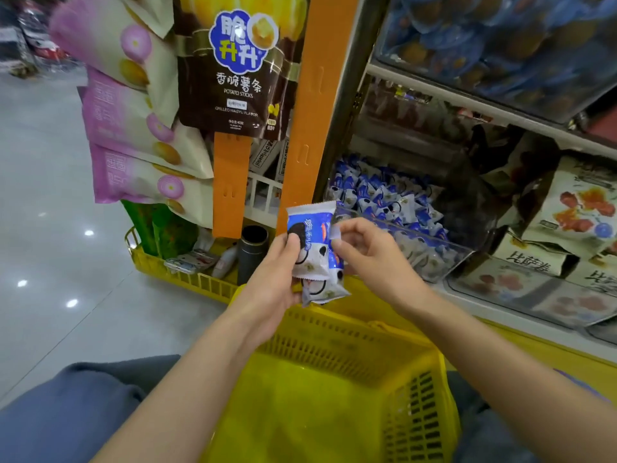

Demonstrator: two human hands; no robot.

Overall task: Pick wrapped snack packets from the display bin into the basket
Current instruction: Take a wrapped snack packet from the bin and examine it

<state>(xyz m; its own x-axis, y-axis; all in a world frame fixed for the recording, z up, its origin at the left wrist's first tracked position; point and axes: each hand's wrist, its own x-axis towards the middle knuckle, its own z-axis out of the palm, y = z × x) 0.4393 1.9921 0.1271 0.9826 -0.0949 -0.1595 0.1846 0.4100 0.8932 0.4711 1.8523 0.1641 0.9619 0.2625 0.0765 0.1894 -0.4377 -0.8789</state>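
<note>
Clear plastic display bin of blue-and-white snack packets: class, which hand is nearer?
Right. The right hand, pinching a packet's edge, sits at the front-left corner of the clear plastic display bin; the left hand is further left, gripping wrapped blue-and-white snack packets.

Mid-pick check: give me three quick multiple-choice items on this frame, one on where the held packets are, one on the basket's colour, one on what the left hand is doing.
1. Where are the held snack packets?
A. lying on a tabletop
B. in the air above the far rim of the basket
C. inside a cardboard box

2. What colour is the basket?
A. red
B. green
C. yellow

3. What is the left hand doing?
A. gripping snack packets
B. lying flat on the basket rim
C. hanging idle

Key: 1 B, they show above the rim, with the right hand pinching one; 2 C, its mesh walls and floor are yellow; 3 A, its fingers and thumb curl round the packets.
</note>
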